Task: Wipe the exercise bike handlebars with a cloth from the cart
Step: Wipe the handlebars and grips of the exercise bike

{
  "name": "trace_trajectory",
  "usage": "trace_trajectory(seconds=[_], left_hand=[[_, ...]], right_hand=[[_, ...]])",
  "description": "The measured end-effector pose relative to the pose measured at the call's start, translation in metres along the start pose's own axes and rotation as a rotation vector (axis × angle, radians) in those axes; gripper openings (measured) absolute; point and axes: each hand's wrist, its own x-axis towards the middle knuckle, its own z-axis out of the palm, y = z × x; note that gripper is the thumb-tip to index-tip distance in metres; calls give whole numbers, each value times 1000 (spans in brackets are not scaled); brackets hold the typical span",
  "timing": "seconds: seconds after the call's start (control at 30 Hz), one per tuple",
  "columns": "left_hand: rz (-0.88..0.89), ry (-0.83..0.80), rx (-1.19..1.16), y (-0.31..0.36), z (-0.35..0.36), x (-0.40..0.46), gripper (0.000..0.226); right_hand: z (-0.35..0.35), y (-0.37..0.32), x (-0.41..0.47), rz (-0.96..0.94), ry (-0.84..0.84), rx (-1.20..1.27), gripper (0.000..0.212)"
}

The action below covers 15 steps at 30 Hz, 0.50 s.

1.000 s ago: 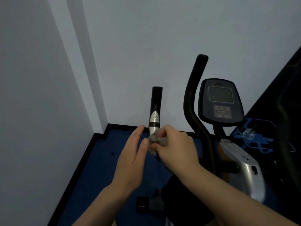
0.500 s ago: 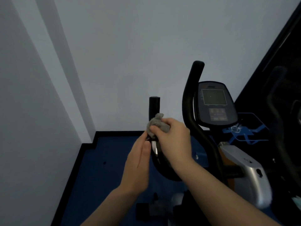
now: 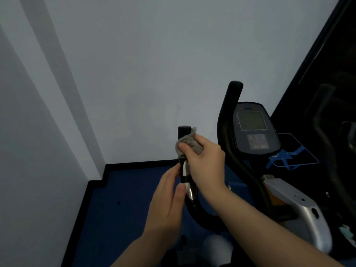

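A black left handlebar [image 3: 184,131] of the exercise bike rises in the middle of the view, with a silver sensor band [image 3: 189,189] lower down. My right hand [image 3: 204,160] presses a crumpled grey cloth [image 3: 185,144] around the bar just below its top end. My left hand [image 3: 167,201] stands beside the bar's lower part, fingers straight and together, fingertips touching the bar. The right handlebar [image 3: 230,116] curves up beside the console [image 3: 252,130].
White walls meet in a corner at left, with a black skirting above blue floor [image 3: 123,193]. The bike's silver body [image 3: 300,211] lies at lower right. A blue wire rack [image 3: 292,155] stands behind the console, and dark equipment fills the far right.
My right hand has slid the cloth up the left handlebar, from the silver band to near the top end. My left hand has followed upward along the bar.
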Motion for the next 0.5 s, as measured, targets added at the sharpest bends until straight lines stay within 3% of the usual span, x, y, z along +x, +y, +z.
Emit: trace_trajectory(seconds=[0.17, 0.4, 0.47, 0.5], left_hand=[[7, -4, -7, 1, -2, 0, 45], [-42, 19, -9, -1, 3, -4, 55], [-68, 28, -21, -1, 6, -4, 58], [-78, 30, -30, -1, 7, -4, 59]], right_hand=[[-15, -6, 19, -256, -134, -69, 25], [-34, -52, 67, -671, -590, -910, 18], [-26, -51, 64, -721, -565, -864, 19], [-24, -46, 58, -636, -489, -699, 19]])
